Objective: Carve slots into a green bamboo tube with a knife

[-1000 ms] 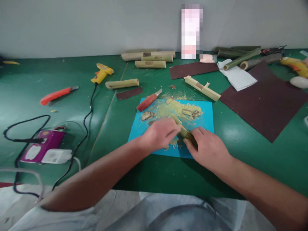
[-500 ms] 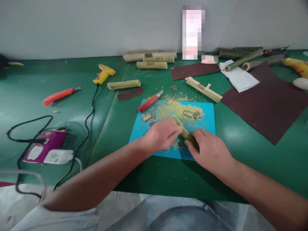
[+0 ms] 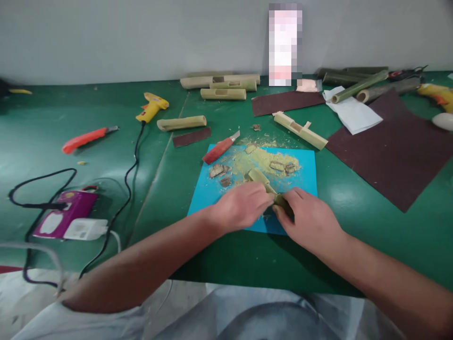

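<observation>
The bamboo pc (image 3: 259,178) is over the blue mat (image 3: 306,179), a bit R of its middle, on a slant w/ a gap cut in its side; the R hand (image 3: 309,215) holds its near end snug b/w thumb & fingers, at the mat's near R part; the L hand (image 3: 244,205) is over the mat's near part, fingers curled in by the cut gap; can't tell if it pinches a small thing, as the fingers hide that spot; yellow dust (image 3: 262,158) is spread on the mat's far half & spills a bit past its far edge; bark chips (image 3: 217,170) sit on the mat's L side; the red knife (image 3: 220,149) lies across the mat's far L corner, blade aimed away past the edge.

Off the mat, on the green table (image 3: 247,259): a short tube (image 3: 181,123) & a dark strip (image 3: 192,137) are past its far L corner; the yellow glue gun (image 3: 153,106) is a bit more to the L; the orange cutter (image 3: 87,139) is well L of the mat, & so is the purple box (image 3: 83,200) w/ a white plug (image 3: 83,229); a cut tube (image 3: 314,138) is just past the mat's far R corner; a big brown sheet (image 3: 389,156) is R of the mat, white paper (image 3: 356,113) partly on it.
</observation>
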Demonstrator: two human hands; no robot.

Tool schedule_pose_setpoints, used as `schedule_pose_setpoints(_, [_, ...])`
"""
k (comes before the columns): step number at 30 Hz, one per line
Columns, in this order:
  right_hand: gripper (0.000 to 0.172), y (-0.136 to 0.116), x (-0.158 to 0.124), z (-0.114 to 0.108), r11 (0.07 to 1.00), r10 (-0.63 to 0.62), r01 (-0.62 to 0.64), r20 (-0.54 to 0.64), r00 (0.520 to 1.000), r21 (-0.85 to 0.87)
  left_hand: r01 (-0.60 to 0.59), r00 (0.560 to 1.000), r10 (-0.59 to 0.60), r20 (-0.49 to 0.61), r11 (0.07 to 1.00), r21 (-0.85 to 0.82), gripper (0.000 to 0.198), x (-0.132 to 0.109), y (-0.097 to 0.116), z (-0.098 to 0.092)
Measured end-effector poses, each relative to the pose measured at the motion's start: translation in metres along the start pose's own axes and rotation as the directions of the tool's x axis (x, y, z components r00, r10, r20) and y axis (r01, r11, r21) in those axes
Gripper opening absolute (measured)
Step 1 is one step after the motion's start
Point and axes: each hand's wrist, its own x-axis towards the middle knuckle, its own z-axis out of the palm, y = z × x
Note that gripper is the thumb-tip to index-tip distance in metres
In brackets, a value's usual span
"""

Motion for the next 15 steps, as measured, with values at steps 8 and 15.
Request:
schedule_pose_setpoints(8, [0.022,-0.0001,-0.0005,-0.0001,1.0,0.009,-0.009,-0.002,1.0,-0.012,0.001,1.0,-0.001,-0.009,1.0,-0.001,0.038,-0.0003,-0.0043,0.0002])
schedule_pose_setpoints(15, [0.023,-0.0014,-0.0009,-0.0011,0.999,-0.005,0.005,-0.002,1.0,-0.042,0.005,1.0,-0.005,-0.026,1.0,-0.027,0.037,0.0008,-0.0065,0.0013])
